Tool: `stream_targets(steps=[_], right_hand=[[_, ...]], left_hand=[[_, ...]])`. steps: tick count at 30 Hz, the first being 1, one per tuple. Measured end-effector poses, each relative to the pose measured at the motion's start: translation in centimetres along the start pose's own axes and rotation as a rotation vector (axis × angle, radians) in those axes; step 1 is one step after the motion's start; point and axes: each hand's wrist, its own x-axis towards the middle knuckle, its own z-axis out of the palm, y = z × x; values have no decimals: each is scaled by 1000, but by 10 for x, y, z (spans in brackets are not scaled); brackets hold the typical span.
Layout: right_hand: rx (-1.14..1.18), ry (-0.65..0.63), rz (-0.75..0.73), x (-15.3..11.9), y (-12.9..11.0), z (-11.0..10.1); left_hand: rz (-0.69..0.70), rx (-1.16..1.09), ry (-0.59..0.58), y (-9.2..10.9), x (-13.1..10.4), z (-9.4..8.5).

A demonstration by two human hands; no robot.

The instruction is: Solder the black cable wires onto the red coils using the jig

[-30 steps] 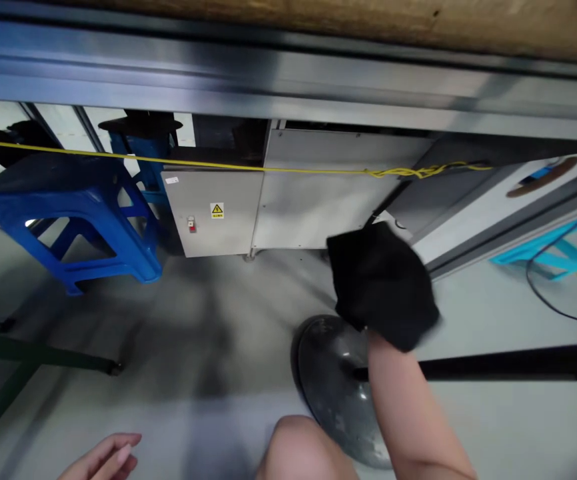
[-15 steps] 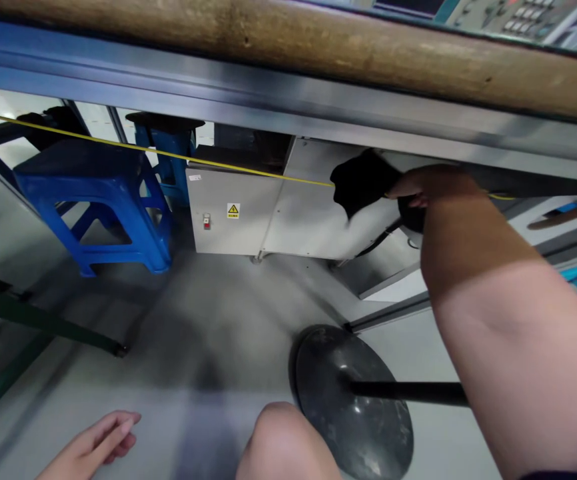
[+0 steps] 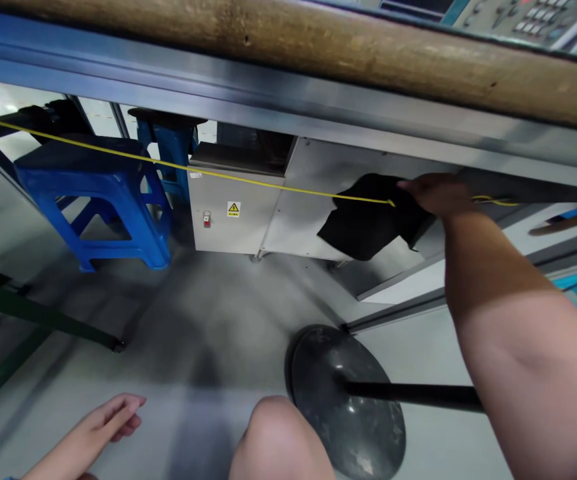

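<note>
Under the table, my right hand (image 3: 438, 195) is closed on the upper edge of a black cloth (image 3: 363, 217). The cloth hangs down in front of a pale metal cabinet. A yellow cord (image 3: 238, 179) stretches from the left and ends on or at the cloth; a further bit of it shows beyond my right wrist. How the cord meets the cloth is unclear. At lower left, my left hand (image 3: 116, 419) hangs above the floor, touching nothing. Its fingers are curled, the thumb lies against them, and nothing shows between them.
The table edge (image 3: 268, 33) runs across the top. Behind the cord stand a blue plastic stool (image 3: 93, 180) and the metal cabinet (image 3: 233, 230) with a warning label. Near my knee is a round black base (image 3: 328, 427) with a pole. A green leg (image 3: 43, 317) juts in at left.
The black cloth has swung lower and opened out, and more of the yellow cord shows across it. My right hand has moved slightly right, still on the cloth. My left hand has risen a little.
</note>
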Motion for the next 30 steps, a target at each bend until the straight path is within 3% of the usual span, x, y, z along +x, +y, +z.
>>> stream_targets(steps=[3, 6, 10, 13, 18, 23, 25, 30], right_hand=[[-15, 240, 159, -8, 5, -14], [1, 353, 94, -24, -9, -13], [52, 166, -187, -35, -37, 8], [97, 71, -295, -27, -42, 15], [63, 106, -223, 4, -28, 6], [66, -152, -193, 31, -38, 28], [61, -190, -193, 32, -44, 43], [14, -61, -158, 17, -41, 57]], left_hand=[[-25, 5, 15, 1, 2, -2], [-38, 5, 8, 5, 3, -3], [-64, 16, 21, 16, 2, -1], [-85, 10, 40, 22, 0, -1], [-103, -11, 44, 19, 1, -6], [-153, -6, 99, 19, -3, -8], [-143, -17, 98, 20, -7, -8], [-124, -23, 100, 15, -11, -9]])
